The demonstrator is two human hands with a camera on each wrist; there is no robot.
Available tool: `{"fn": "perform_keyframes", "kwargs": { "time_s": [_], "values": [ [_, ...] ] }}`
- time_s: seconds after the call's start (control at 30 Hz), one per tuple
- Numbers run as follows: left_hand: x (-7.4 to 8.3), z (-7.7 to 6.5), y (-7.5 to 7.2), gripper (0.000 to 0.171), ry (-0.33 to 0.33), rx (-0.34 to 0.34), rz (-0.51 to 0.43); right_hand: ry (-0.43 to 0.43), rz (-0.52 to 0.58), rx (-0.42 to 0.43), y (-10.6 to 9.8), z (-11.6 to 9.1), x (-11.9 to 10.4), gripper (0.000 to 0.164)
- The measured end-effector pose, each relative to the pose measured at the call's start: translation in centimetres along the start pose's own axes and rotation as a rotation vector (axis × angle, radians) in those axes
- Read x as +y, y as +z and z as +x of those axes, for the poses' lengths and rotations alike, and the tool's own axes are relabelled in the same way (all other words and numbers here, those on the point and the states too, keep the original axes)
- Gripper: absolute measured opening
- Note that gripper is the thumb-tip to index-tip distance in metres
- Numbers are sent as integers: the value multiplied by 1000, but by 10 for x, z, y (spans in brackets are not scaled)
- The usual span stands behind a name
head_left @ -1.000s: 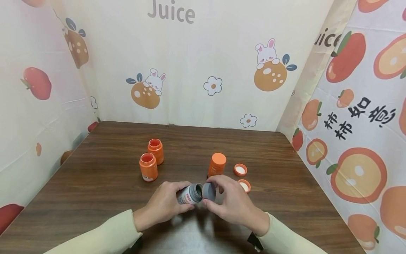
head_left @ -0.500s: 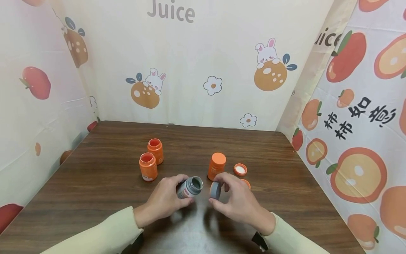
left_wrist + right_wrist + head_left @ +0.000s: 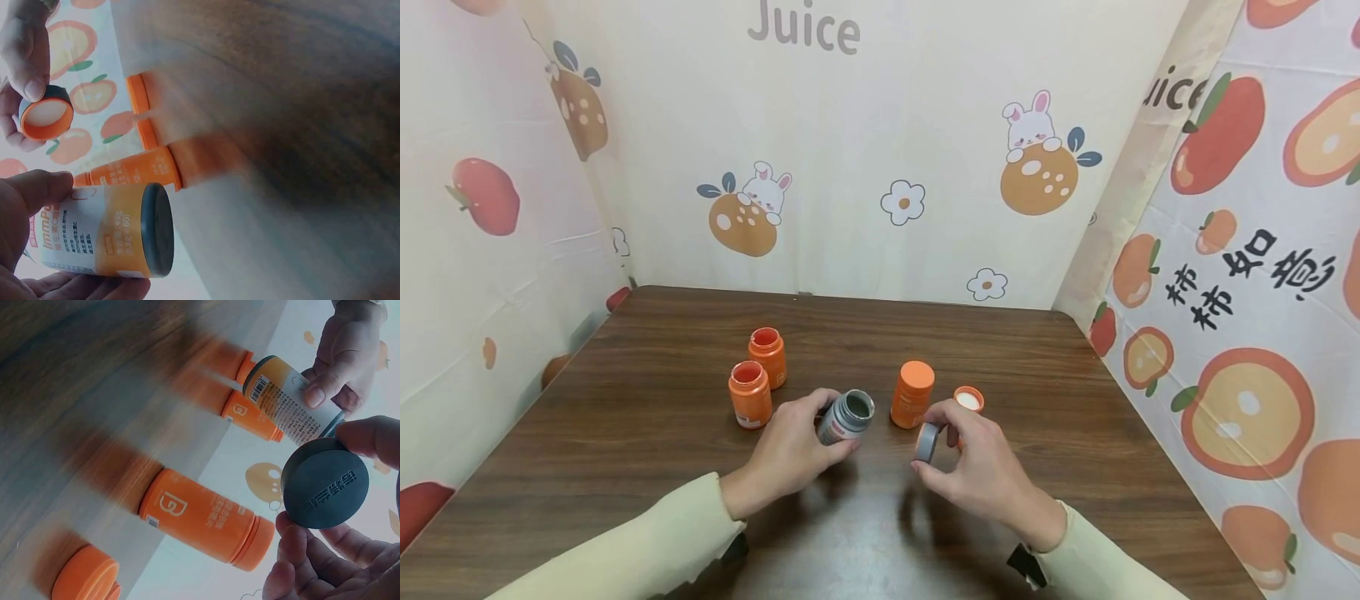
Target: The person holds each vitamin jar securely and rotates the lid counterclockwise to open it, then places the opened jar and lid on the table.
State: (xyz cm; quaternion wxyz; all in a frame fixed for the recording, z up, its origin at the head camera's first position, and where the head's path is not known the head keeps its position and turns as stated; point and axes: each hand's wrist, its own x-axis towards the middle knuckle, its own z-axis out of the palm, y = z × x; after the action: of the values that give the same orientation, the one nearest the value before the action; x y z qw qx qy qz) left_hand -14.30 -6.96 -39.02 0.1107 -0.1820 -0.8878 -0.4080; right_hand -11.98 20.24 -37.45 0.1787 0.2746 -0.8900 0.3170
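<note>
My left hand (image 3: 790,454) grips an uncapped grey bottle (image 3: 847,419) with a pale and orange label, tilted and raised over the table. Its open mouth faces up and right in the head view. My right hand (image 3: 985,467) pinches the grey screw cap (image 3: 927,442) between thumb and fingers, a short way right of the bottle and apart from it. In the left wrist view the cap (image 3: 47,115) shows an orange inner rim and a white liner. The right wrist view shows raised lettering on the cap's dark top (image 3: 325,484). Behind the right hand stands a capped orange bottle (image 3: 913,396).
Two uncapped orange bottles (image 3: 750,396) stand upright on the left of the brown wooden table (image 3: 662,358). An orange cap (image 3: 968,399) with a white liner lies behind my right hand. A second orange cap is mostly hidden by that hand. Printed curtains enclose the table.
The grey cap has come away from the bottle's mouth and moved right with my right hand. My left hand has lifted the bottle slightly and turned its mouth more upward.
</note>
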Motion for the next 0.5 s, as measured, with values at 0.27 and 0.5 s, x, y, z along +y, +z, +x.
{"fn": "perform_keyframes", "kwargs": {
  "time_s": [0.27,0.5],
  "values": [
    [1,9,-1,55,-56,33,24,23,6,6,-7,0,5,52],
    [2,16,-3,58,-105,45,49,55,-17,20,-14,0,11,51]
  ]
}}
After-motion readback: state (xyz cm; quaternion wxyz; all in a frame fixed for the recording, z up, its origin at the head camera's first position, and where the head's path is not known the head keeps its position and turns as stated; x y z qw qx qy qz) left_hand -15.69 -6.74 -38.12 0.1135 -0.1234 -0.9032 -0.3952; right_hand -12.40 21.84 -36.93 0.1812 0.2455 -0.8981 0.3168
